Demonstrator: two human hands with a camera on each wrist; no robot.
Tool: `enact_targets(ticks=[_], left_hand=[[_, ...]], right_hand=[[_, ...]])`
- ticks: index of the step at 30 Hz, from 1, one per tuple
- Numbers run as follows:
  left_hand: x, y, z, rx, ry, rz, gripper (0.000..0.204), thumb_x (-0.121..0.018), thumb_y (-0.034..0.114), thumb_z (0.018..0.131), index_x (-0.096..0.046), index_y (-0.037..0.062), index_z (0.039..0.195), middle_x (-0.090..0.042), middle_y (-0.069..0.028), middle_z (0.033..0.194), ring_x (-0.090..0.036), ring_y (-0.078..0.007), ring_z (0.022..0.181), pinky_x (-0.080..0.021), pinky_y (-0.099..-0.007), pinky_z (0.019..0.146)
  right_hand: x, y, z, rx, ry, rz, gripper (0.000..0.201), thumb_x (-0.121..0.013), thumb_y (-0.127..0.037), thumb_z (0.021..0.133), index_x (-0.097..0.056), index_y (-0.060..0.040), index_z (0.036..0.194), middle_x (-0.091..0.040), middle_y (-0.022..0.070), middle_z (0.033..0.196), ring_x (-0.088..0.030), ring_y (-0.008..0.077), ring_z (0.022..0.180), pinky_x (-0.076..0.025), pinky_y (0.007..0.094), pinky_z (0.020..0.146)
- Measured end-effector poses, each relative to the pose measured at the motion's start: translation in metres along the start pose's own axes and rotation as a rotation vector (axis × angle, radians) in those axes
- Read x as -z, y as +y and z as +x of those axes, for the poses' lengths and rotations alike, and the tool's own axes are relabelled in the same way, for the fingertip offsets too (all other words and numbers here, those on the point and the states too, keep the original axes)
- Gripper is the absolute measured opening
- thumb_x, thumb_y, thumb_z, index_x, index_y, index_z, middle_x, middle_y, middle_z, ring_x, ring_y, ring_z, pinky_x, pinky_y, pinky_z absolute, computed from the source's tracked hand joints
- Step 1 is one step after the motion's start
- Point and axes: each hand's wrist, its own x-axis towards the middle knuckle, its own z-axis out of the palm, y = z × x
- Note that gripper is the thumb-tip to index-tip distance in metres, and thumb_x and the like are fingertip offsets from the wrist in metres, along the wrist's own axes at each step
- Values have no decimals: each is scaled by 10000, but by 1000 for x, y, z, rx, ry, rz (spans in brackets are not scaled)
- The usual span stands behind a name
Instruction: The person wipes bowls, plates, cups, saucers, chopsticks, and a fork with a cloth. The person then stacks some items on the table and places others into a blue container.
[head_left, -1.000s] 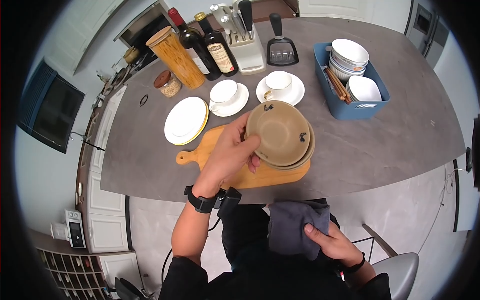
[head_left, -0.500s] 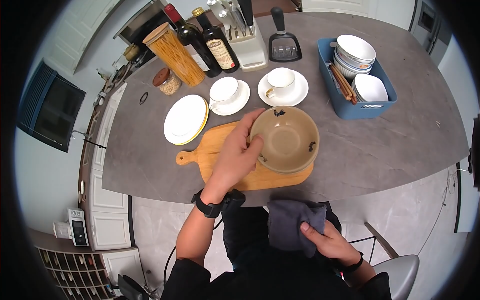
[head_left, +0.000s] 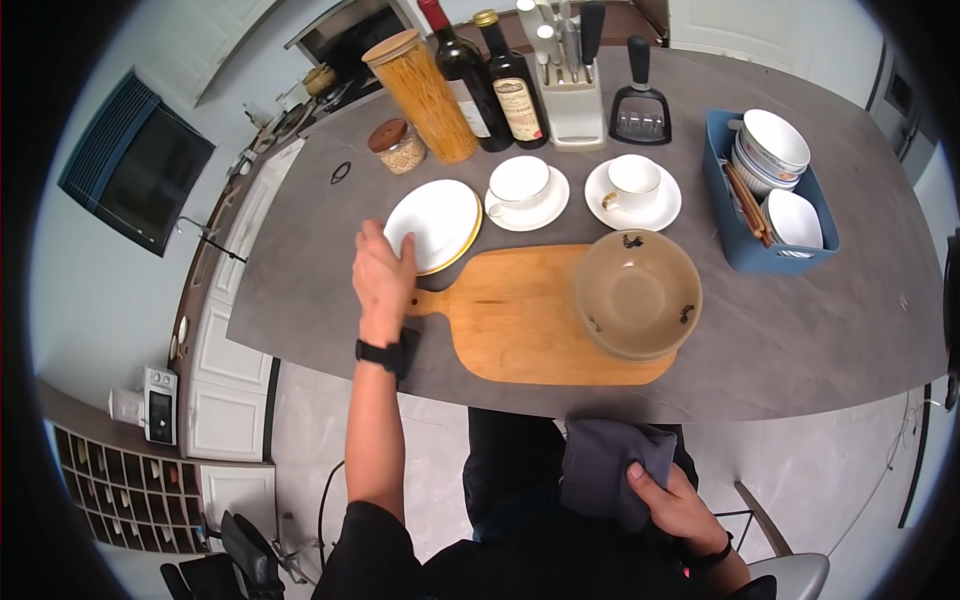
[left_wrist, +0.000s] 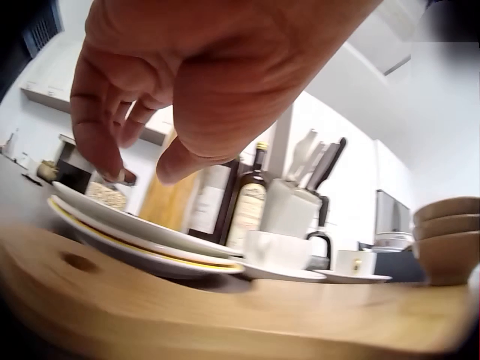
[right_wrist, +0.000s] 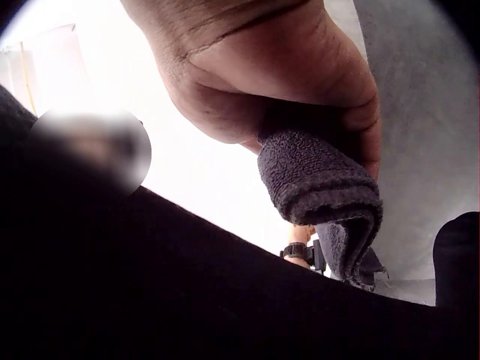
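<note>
My left hand (head_left: 383,278) is over the near left edge of the stacked white plates (head_left: 436,222), one with a yellow rim. In the left wrist view its thumb and fingers hang apart just above the top plate (left_wrist: 142,225), with nothing between them. A stack of brown bowls (head_left: 640,295), three high in the left wrist view (left_wrist: 450,247), sits on the right end of the wooden cutting board (head_left: 515,325). Low in front of my body, my right hand (head_left: 685,505) grips a folded dark grey towel (head_left: 612,465), its thumb on top.
Behind the board stand two white cups on saucers (head_left: 530,212). Farther back are a nut jar (head_left: 398,150), a pasta jar (head_left: 425,100), two bottles (head_left: 515,100), a knife block (head_left: 575,110) and a black-handled tool (head_left: 640,110). A blue basket (head_left: 780,258) holds bowls and chopsticks.
My left hand has let go of the brown bowls, left stacked on the board, and moved left to the white plates. My right hand still holds the towel. The head view has shifted.
</note>
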Motion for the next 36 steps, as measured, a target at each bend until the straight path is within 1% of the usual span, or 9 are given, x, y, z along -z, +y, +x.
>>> enact_targets(ticks=[1,3,6,13,21,27,31,34,36], left_hand=[[-2,-14,5,7,4,2,415,-733,303,921,-604,-40,1115,-719,-225,944,-703,-338,631,-560,-437,657],[-6,-33,16,505,-416,-196,464,-782,323,875,-605,-75,1032,-706,-208,817,-691,-298,566,-558,-396,573],[-10,-48,22,654,-584,-412,501,-803,347,851,-597,-85,997,-682,-153,743,-658,-216,505,-544,-340,481],[-10,-51,20,613,-468,-465,425,-792,301,872,-608,-67,979,-674,-123,778,-657,-153,542,-551,-295,458],[8,-41,11,791,-241,-1252,361,-671,121,967,-517,-61,1238,-682,-122,988,-704,-157,838,-571,-259,634],[73,-14,-37,913,-243,-1733,364,-574,-2,939,-492,-113,1276,-657,-182,1180,-700,-234,999,-597,-335,827],[104,1,-83,1177,-292,-2066,479,-501,34,948,-405,-134,1386,-574,-235,1338,-652,-298,1168,-585,-394,944],[134,23,-105,1146,-357,-2144,546,-470,194,1056,-313,-38,1525,-478,-187,1511,-531,-319,1350,-461,-457,1122],[146,33,-118,1124,-396,-2214,571,-437,283,1078,-295,-8,1549,-456,-171,1537,-503,-318,1377,-431,-460,1145]], right_hand=[[-1,-2,0,-33,-11,-21,482,-465,-359,1102,-579,59,1312,-668,101,1191,-581,168,1124,-448,313,1007],[-4,-4,1,-64,-19,-50,492,-463,-371,1101,-582,59,1309,-667,98,1197,-579,167,1130,-448,313,1009],[-11,-4,4,-57,-15,-79,494,-461,-374,1101,-586,59,1302,-668,100,1204,-580,167,1136,-448,314,1011],[-33,-2,10,-113,-22,-81,500,-469,-367,1100,-558,57,1349,-647,101,1262,-563,168,1173,-429,309,1041],[-51,-14,20,-180,-105,-137,562,-497,-377,1086,-468,43,1460,-569,98,1405,-513,184,1287,-382,326,1110],[-63,-40,23,45,-143,-104,579,-464,-331,1096,-368,57,1515,-491,126,1497,-450,233,1387,-338,365,1153],[-93,-77,49,507,-10,-104,566,-480,-170,1068,-292,89,1535,-417,190,1561,-445,243,1398,-352,373,1141],[-109,-89,95,751,115,-591,776,-602,108,827,-280,99,1533,-307,273,1599,-384,410,1460,-340,446,1172],[-122,-98,121,833,214,-1191,854,-702,-46,786,-297,96,1524,-248,329,1595,-230,486,1503,-228,582,1206]])
